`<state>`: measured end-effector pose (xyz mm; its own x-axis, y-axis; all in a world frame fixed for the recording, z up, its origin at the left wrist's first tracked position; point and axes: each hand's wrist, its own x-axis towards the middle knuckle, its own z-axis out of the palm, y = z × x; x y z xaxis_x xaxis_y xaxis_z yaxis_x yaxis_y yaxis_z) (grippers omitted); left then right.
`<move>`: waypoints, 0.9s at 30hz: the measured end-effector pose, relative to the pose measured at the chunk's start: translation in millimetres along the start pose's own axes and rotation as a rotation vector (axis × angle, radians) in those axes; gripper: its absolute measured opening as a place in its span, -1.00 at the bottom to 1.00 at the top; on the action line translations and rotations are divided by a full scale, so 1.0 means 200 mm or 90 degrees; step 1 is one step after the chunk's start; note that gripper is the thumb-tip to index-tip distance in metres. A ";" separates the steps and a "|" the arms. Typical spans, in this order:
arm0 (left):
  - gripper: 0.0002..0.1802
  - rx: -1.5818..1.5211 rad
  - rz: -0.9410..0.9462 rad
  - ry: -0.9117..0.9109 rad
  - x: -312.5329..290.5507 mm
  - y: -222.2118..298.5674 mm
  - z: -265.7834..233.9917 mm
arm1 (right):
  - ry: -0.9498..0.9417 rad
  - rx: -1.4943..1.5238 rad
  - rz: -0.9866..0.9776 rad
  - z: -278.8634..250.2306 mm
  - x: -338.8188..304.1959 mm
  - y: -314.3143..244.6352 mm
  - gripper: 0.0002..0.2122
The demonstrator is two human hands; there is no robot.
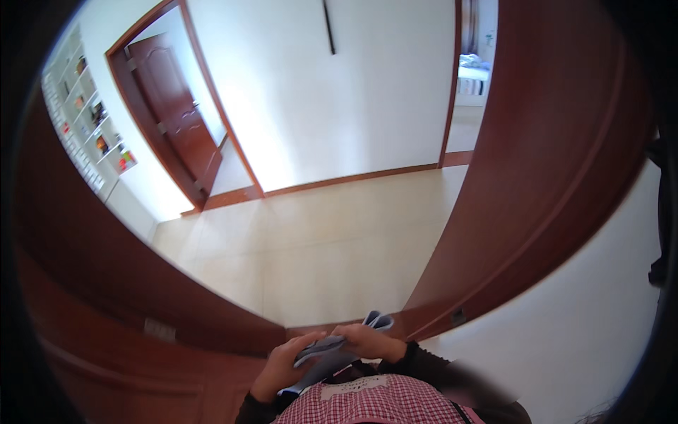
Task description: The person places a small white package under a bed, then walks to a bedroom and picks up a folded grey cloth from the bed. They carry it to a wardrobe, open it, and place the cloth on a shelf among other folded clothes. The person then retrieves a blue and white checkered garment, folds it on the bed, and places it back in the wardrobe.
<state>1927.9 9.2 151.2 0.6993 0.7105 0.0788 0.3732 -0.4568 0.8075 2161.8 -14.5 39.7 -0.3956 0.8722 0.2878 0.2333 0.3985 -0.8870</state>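
Hands at 6 o'clock: left hand (281,367) and right hand (366,340) both grasping grey cloth (326,351), seemingly mid-fold before doorway.

Two hands (282,367) (367,340) — one grey cloth (323,351) (maybe folded), two doorways (180,113) (470,78).

This is a home, seen from a doorway into a hallway: pale floor tiles (318,247), white walls (339,106) with reddish wooden skirting, a panelled wooden door (173,113) ahead, white shelves (88,120) of small items, and a bed (472,78) through the far opening.
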 end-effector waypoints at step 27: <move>-0.52 0.021 0.352 -0.507 4.01 -0.52 0.13 | 0.477 -0.196 0.323 -2.35 1.13 1.39 -0.71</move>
<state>2465.3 612.1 115.6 0.9846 -0.1742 0.0144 -0.1244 -0.6409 0.7575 2554.7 425.5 28.0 0.4630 0.8741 0.1468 0.4871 -0.1126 -0.8660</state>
